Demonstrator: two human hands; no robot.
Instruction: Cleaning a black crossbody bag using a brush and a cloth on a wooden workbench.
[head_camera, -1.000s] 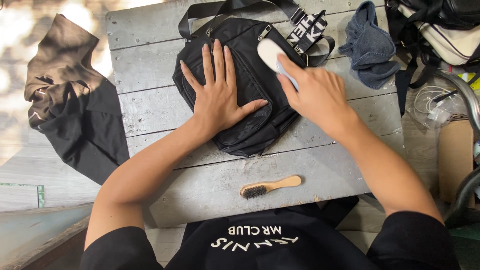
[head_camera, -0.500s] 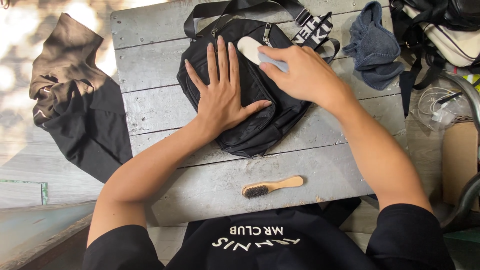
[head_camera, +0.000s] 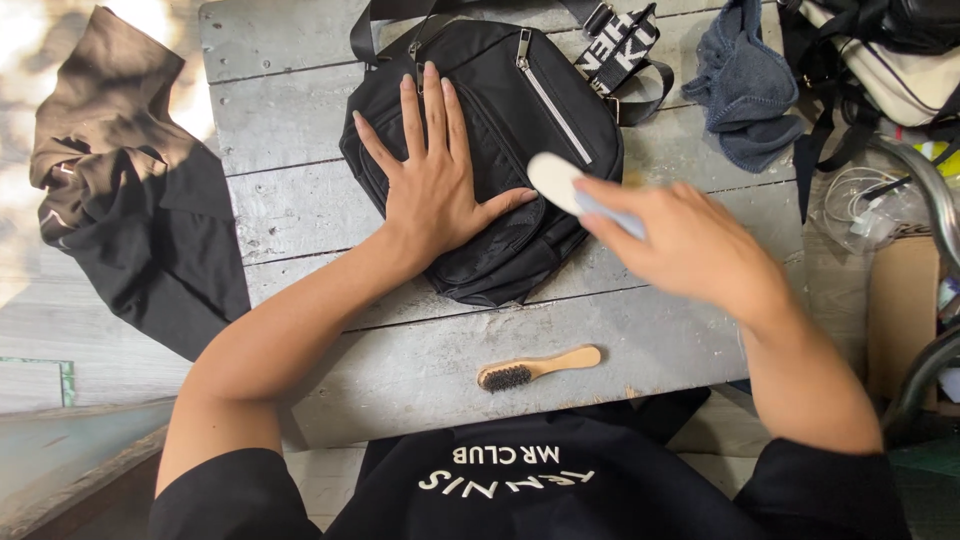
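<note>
1. A black nylon bag (head_camera: 500, 120) lies flat on the far half of a weathered grey plank table (head_camera: 440, 360), its silver zipper running diagonally across the front and its webbing strap (head_camera: 620, 50) trailing toward the far edge.
2. The left hand (head_camera: 430, 180) lies palm-down on the bag's left side, fingers spread wide and flat, thumb stretched toward the middle; it grips nothing.
3. The right hand (head_camera: 690, 240) is closed around a pale oval brush (head_camera: 560, 182), whose white end pokes out past the fingers and meets the bag's lower right edge. The hand is a little blurred.
4. A small wooden-handled brush (head_camera: 540, 367) with dark bristles lies alone on the near planks, well apart from both hands.
5. A crumpled blue-grey cloth (head_camera: 745, 85) sits at the far right corner of the table.
6. A dark garment (head_camera: 130, 200) lies heaped on the floor to the left.
</note>
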